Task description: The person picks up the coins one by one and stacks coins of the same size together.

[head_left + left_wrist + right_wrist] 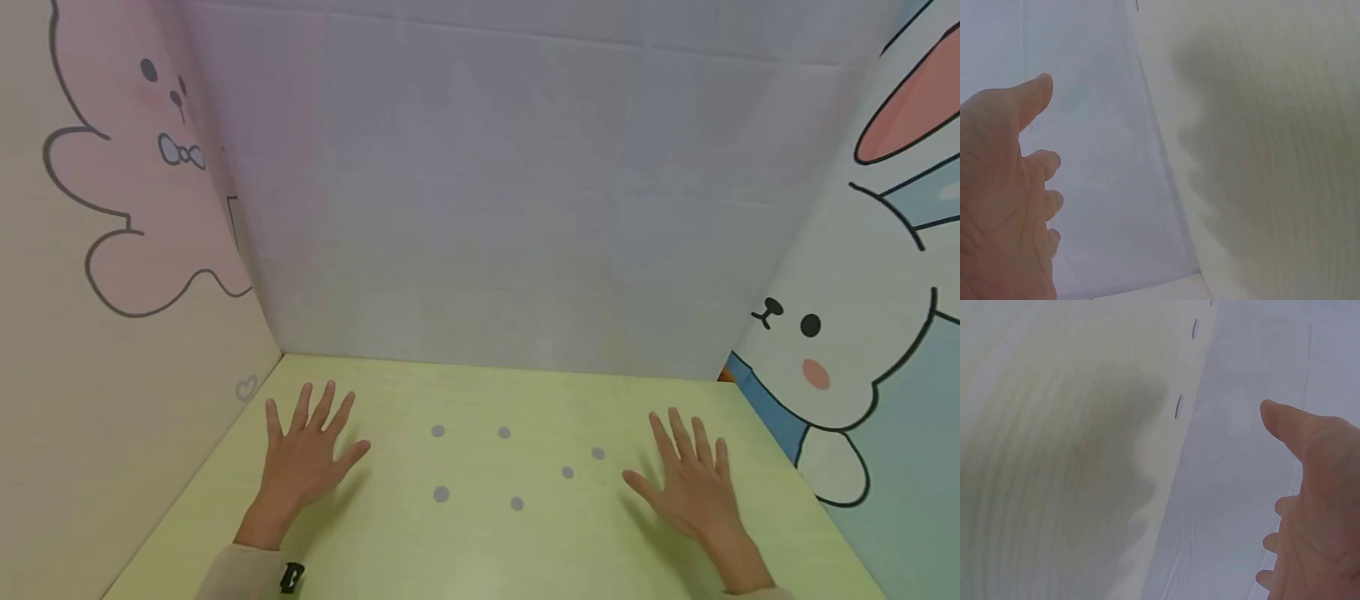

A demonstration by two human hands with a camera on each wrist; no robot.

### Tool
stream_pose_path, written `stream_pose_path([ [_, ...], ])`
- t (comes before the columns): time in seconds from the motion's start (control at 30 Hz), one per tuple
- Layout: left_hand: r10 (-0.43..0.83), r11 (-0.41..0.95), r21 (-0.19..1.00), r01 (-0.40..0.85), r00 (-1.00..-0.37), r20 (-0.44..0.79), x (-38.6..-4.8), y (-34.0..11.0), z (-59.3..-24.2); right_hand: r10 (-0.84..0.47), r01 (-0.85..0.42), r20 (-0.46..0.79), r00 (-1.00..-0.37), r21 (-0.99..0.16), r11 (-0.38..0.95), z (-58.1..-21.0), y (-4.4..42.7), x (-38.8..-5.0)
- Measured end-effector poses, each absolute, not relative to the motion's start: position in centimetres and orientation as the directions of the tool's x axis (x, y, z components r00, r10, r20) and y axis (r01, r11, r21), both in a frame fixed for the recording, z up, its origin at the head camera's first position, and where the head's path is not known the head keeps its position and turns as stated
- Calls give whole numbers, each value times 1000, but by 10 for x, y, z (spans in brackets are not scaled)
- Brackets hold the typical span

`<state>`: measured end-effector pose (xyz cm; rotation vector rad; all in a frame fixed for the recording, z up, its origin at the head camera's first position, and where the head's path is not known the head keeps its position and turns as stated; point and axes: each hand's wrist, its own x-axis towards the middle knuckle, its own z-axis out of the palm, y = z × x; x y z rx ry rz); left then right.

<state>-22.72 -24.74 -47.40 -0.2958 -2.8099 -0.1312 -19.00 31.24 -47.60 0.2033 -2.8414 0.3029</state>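
Note:
My left hand (303, 458) hovers over the left part of the pale yellow table (480, 550), palm down, fingers spread and straight. On the right side my right hand (693, 487) is held the same way, thumb pointing inward. Neither hand holds anything, and each casts a shadow on the tabletop. Between them lie several small flat grey dots (441, 494); the pair (567, 472) on the right is nearest to my right hand. The left wrist view shows the left palm (997, 187) from the side. In the right wrist view, the right palm (1322, 506) appears above the table.
A pale cloth-like wall (480, 192) stands at the table's back edge. The left side panel (172, 350) bears a pink cartoon animal, the right side panel (907, 517) a white rabbit. A small black object (292, 577) is by the left sleeve (243, 575).

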Motion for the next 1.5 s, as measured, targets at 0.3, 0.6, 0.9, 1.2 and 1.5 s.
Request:
stream_pose_path([
  [0.3, 207, 965, 87, 249, -920, 334, -227, -241, -476, -141, -205, 326, -935, -173, 963, -470, 293, -195],
  [0.6, 233, 945, 152, 288, -925, 301, -228, -231, -469, -164, -245, 322, -933, -233, 941, -462, 272, -200],
  [0.9, 258, 913, 243, 327, -926, 277, -228, -223, -468, -211, -318, 324, -922, -326, 890, -456, 241, -206],
  [1.2, 310, 863, 323, 388, -912, 269, -227, -214, -469, -252, -381, 326, -911, -434, 817, -463, 213, -212],
  [1.5, 331, 816, 438, 377, -926, 181, -224, -208, -473, -291, -372, 232, -928, -586, 720, -467, 190, -213],
])
